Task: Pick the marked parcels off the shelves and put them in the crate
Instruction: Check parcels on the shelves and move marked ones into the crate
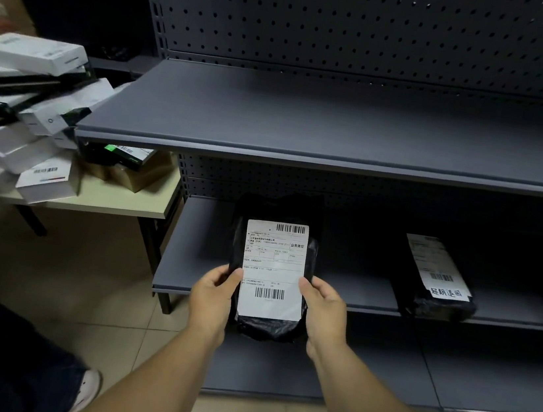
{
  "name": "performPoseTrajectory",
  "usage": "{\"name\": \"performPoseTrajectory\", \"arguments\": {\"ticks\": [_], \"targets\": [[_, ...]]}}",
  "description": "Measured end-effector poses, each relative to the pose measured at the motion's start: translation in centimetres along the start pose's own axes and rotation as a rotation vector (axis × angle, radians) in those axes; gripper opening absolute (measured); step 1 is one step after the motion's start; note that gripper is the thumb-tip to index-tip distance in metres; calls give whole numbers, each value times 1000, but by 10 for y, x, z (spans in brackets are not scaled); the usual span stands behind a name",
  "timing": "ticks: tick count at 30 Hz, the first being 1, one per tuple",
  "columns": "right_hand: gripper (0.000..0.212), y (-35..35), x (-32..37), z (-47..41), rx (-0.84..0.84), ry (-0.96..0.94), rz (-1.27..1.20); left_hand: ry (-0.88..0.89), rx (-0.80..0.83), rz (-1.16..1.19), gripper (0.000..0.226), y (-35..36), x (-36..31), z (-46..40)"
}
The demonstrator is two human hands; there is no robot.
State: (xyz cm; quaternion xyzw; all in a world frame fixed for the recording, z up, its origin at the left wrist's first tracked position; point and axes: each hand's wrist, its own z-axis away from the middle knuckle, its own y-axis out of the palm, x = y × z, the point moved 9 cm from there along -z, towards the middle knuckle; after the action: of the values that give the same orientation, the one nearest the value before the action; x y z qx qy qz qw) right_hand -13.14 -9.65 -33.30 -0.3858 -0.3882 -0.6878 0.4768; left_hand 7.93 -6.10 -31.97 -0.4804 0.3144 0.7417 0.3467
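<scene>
Both forearms reach forward from the bottom edge. A white shoe (88,389) and a dark trouser leg show bottom left on the tiled floor (58,267).

Left hand (213,298) grips the left edge of a black plastic parcel (264,326), thumb on the label, fingers curled behind. Right hand (323,311) grips the right edge the same way. The parcel is held in the air, upright, label facing the camera, in front of the front edge of the lower shelf (195,251). Its white label (273,268) has a barcode top and bottom; small print too fine to read.

Behind the held parcel, another black bag (280,203) sits on the lower shelf, partly hidden. To the right on the same shelf lies a second black parcel (439,286), well apart, with a white label and handwritten characters at its near end.

Upper shelf (308,124) is above, with a dark pegboard back panel (355,30) behind it.

Left of the shelves, a beige table (108,205) carries a leaning stack of white and black boxes (24,104), and brown cardboard boxes (136,174) just beside the shelf frame. More cardboard, blurred, at far left top.
</scene>
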Motion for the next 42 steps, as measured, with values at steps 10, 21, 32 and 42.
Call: {"name": "performPoseTrajectory", "arguments": {"ticks": [10,21,32,42], "targets": [[40,11,5,-32,7,-13,129,-1,-4,-100,25,6,6,-37],[38,29,-19,-73,56,93,241,-34,-34,-196,8,10,27,-73],[36,34,-38,-97,81,147,311,-47,-64,-297,8,12,39,-95],[35,37,-31,-100,65,116,411,-49,-90,-379,12,12,39,-96]]}}
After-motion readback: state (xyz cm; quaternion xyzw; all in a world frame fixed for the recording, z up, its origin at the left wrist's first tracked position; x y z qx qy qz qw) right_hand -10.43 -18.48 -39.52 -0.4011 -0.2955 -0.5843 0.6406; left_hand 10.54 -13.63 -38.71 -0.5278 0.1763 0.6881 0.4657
